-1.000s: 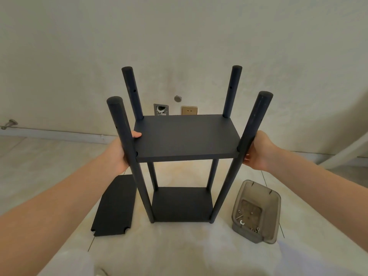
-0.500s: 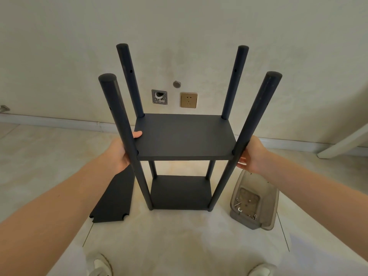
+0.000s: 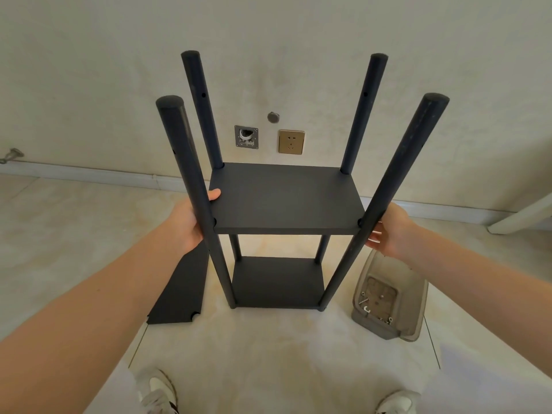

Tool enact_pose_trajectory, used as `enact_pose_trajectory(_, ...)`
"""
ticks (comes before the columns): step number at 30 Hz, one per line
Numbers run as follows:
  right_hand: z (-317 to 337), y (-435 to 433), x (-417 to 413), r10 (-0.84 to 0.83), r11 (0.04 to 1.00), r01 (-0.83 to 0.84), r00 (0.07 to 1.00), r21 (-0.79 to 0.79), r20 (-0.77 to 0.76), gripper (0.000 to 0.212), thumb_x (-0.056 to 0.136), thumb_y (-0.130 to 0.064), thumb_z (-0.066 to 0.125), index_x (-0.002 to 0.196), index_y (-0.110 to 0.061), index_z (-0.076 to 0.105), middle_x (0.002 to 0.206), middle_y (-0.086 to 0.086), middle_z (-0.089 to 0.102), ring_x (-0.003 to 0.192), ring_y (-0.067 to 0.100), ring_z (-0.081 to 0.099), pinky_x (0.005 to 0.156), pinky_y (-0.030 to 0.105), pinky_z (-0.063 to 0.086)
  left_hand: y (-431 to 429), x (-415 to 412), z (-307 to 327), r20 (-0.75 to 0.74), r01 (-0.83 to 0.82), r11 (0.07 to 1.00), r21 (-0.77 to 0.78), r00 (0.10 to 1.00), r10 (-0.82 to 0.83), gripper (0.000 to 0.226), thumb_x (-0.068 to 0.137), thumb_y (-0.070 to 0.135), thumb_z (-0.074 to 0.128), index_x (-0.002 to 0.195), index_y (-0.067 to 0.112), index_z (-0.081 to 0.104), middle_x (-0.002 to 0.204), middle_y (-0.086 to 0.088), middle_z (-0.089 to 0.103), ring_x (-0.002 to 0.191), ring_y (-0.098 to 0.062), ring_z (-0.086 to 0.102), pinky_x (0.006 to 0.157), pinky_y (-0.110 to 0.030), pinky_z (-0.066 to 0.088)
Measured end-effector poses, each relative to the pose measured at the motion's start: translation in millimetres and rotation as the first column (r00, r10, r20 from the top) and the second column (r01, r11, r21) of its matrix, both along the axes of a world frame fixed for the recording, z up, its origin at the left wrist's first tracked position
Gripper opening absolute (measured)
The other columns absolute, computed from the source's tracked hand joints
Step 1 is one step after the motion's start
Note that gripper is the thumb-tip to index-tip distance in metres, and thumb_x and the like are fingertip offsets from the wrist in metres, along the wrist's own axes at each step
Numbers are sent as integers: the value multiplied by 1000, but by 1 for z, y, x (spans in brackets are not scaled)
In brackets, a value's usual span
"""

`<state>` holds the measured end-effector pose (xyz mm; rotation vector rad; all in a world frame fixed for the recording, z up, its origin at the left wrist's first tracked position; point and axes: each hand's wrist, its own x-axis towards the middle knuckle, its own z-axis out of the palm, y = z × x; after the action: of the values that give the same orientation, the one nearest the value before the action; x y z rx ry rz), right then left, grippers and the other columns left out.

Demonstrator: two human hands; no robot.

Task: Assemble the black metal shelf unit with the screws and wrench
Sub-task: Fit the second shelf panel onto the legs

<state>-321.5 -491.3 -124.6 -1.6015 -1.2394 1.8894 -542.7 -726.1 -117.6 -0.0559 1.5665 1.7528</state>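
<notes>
Beige tile floor point(image 3: 268, 354), plaster wall point(image 3: 89, 70); left fingers point(image 3: 215, 194) pinch shelf point(image 3: 286, 198), right fingers point(image 3: 373, 236) straight against post point(image 3: 403, 180).

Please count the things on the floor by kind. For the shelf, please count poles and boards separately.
Poles: 4
Fitted boards: 2
Loose board: 1
Container, small metal bits inside not counted: 1
Shoes: 2
Total: 10
</notes>
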Motion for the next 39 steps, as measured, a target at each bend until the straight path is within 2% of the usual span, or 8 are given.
enact_pose_trajectory(7,-8,-16,20,75,997,-70,989,-46,129,40,94,4,37,130,-6,50,104,15,52,96,30,54,91,46,52,-4,10,-4,-22,-62,998,21,998,63,43,95,16,67,134,2,56,130,-14,64,107,-29,67,91,-44,55)
enact_pose_trajectory(12,2,-37,16,130,969,-143,989,-201,-76,38,92,4,50,128,-7,45,138,29,47,120,41,56,92,47,52,-7,31,-17,-12,-216,976,-15,976,216,14,102,13,55,93,12,66,107,-9,67,95,-28,66,99,-47,52)
enact_pose_trajectory(18,7,-65,4,214,916,-262,960,-302,-182,68,97,-15,60,152,-8,21,116,30,58,107,44,62,91,50,51,-8,71,-20,-66,-284,956,-77,958,279,24,101,16,50,83,13,65,85,-8,62,86,-26,62,85,-41,52)
enact_pose_trajectory(21,8,-90,-13,324,887,-380,917,-262,-231,52,96,-22,64,138,-3,40,117,25,62,104,38,65,92,45,51,-8,92,-23,-98,-282,953,-109,957,272,24,101,19,55,81,11,63,78,-7,59,76,-23,61,69,-34,50)
enact_pose_trajectory(28,-1,-104,-17,327,904,-377,913,-199,-245,25,99,-1,53,123,-8,56,115,18,67,98,38,69,89,52,55,-5,134,-24,-47,-308,936,-170,951,304,28,103,35,54,88,13,63,93,-13,69,92,-30,68,95,-48,55)
enact_pose_trajectory(31,0,-100,-13,358,896,-405,900,-179,-247,27,100,-2,51,125,-10,56,116,17,67,98,37,69,79,50,58,-11,139,-25,65,-284,951,-123,954,293,18,101,26,60,94,11,66,97,-13,73,95,-31,70,90,-45,55)
enact_pose_trajectory(36,-4,-89,-10,385,899,-420,892,-121,-236,29,100,-2,50,128,-9,56,114,17,68,94,35,71,74,54,60,-38,117,-7,131,60,981,-184,991,-36,27,94,9,69,117,-1,60,107,-17,74,96,-26,72,71,-33,60)
enact_pose_trajectory(39,-5,-78,-6,423,888,-447,886,-107,-192,26,100,-3,51,125,-9,57,108,17,70,88,34,74,67,50,60,-64,88,15,5,445,685,-576,840,-542,27,93,1,66,120,-1,62,114,-14,70,96,-21,74,78,-28,62)
